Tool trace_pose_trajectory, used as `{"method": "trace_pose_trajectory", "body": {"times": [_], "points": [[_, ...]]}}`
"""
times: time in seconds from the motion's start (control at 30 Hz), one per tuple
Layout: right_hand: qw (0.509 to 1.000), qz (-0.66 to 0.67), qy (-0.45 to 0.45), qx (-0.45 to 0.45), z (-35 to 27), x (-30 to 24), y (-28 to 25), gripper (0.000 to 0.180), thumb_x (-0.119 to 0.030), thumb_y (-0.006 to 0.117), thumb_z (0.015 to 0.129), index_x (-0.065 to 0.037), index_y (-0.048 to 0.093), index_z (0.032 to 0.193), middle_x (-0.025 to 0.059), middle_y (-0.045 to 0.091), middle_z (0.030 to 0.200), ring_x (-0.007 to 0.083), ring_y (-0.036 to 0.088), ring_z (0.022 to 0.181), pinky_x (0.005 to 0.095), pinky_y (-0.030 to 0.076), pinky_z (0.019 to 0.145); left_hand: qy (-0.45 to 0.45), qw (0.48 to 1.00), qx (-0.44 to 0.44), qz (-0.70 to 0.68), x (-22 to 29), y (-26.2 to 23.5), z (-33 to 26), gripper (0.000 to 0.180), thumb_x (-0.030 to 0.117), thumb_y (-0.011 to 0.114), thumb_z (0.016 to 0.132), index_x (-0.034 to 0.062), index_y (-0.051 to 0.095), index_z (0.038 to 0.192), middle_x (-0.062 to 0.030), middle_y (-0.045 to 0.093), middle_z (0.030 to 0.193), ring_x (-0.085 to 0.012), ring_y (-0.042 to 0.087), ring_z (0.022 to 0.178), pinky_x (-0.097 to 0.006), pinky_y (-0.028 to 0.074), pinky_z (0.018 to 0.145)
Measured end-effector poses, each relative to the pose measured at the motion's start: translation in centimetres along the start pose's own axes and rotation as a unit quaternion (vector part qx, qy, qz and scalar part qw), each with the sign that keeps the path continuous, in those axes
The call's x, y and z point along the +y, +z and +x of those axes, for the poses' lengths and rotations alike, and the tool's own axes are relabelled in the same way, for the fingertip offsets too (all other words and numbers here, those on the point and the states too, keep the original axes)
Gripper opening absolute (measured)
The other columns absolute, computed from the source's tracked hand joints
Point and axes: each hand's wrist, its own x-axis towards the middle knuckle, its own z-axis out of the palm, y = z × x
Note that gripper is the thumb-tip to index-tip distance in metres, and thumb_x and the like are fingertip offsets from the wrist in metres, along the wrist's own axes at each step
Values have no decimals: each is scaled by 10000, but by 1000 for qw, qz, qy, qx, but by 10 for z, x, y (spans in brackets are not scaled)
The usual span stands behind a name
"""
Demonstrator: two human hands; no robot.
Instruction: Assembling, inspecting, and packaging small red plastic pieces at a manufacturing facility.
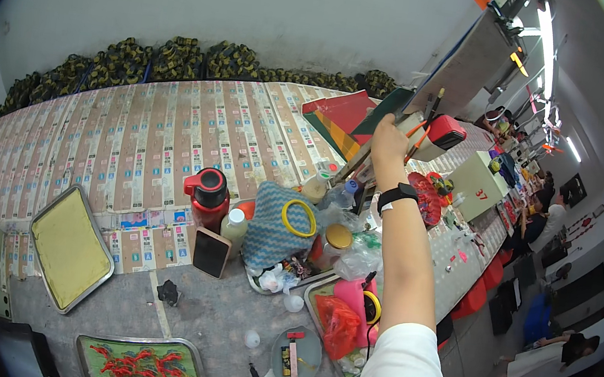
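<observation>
My right arm, in a white sleeve with a black wristband (398, 193), stretches across the table toward the far right. At its end my right hand (389, 140) is closed, with its fingers curled away from view. It is against a dark green board (382, 112) and beside several upright brushes (432, 114). What the fingers hold, if anything, is hidden. A red folder-like sheet (334, 108) lies just left of the hand, and a red-and-white box (444, 134) is to its right. My left hand is out of view.
Nearer stand a red thermos (207, 203), a phone (211, 253), a blue-grey patterned cloth (275, 223) and a jar (338, 238). One tray (72, 249) has a yellowish surface; another (197, 353) bears small red pieces. Camouflage-patterned bundles (121, 61) line the wall. People sit farther right.
</observation>
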Motion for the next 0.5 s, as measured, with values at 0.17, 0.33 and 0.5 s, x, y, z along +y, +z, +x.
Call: {"method": "trace_pose_trajectory", "body": {"times": [0.17,0.33,0.5], "points": [[988,11,-49,146,1,-3,-66,82,-71,472,760,-41,422,819,118,611,622,273,632,581,371,504,502,59,995,-85,-13,4,3,2,296,226,494,892,-8,574,730,-5,492,600,-87,385,536,-236,325,482],[975,-46,-50,210,-67,16,-179,91,-79,502,734,-49,474,816,85,586,593,232,614,521,330,484,438,75,968,-237,-30,51,22,-7,297,227,491,889,-27,598,776,-37,560,653,-121,470,584,-258,389,550],[939,331,30,90,-187,55,-308,65,-62,458,861,-12,421,879,99,575,675,125,565,489,255,393,417,92,928,-362,-22,56,30,-8,264,226,482,891,9,596,794,-26,555,653,-100,460,560,-243,374,517]]}}
